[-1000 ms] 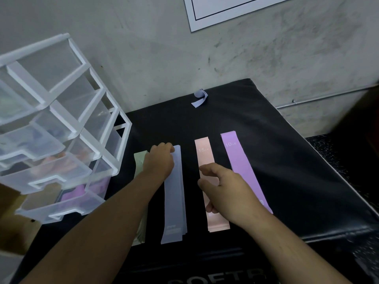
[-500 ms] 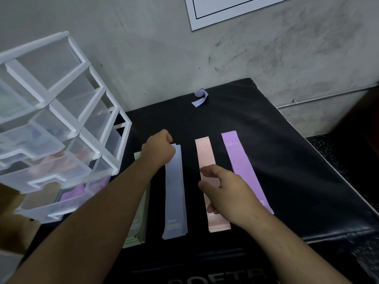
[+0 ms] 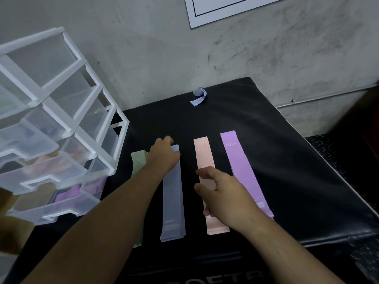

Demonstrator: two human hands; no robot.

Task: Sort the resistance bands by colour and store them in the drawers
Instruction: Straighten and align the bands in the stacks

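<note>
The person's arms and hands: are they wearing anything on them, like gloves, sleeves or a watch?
Nothing that shows. The left hand and right hand are bare, with no gloves, rings or watch. The left forearm and right forearm are uncovered down to the frame's lower edge, so no sleeve or cuff is in view. Neither wrist has a strap, tape or marking.

Bare left forearm reaching from 7 o'clock toward 1 o'clock, left hand [image 3: 164,157] knuckles up, fingers curled over the far end of the blue band [image 3: 173,201], right forearm entering from 5 o'clock, right hand [image 3: 223,198] loosely curled, forefinger and thumb pointing toward 10 o'clock
</note>
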